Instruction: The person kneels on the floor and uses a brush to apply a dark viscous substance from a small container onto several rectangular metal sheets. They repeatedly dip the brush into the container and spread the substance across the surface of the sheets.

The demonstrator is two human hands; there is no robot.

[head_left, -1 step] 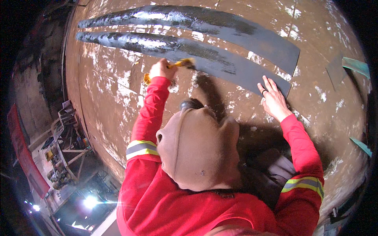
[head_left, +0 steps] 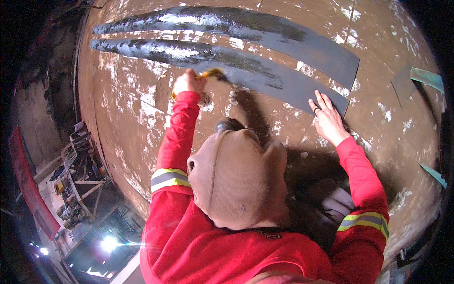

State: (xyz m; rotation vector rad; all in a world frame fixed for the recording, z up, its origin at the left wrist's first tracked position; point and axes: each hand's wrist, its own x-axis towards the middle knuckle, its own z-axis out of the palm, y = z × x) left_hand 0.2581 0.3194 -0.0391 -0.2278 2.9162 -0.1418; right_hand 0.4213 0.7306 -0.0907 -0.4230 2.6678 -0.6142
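Two long grey strips lie side by side, a farther one (head_left: 326,52) and a nearer one (head_left: 302,87). Shiny black coating covers much of their left parts, while their right ends are plain grey. In my left hand (head_left: 188,83) is a paintbrush (head_left: 215,73) with a yellow handle; my fingers are closed round it. Its dark bristles are at the nearer strip's front edge; whether they touch it I cannot tell. My right hand (head_left: 328,118), wearing a dark ring, lies with fingers stretched out on the right end of the nearer strip.
Under the strips is a brown, white-smeared surface (head_left: 137,128). A brown knit hood shape (head_left: 241,180) fills the space between my red sleeves. Green pieces (head_left: 428,79) lie at the far right. Left of the surface's edge are a metal frame (head_left: 78,170) and a bright lamp (head_left: 109,243).
My left hand and the paintbrush have shifted slightly to the left. My right hand stays on the nearer strip, and both strips lie as before.
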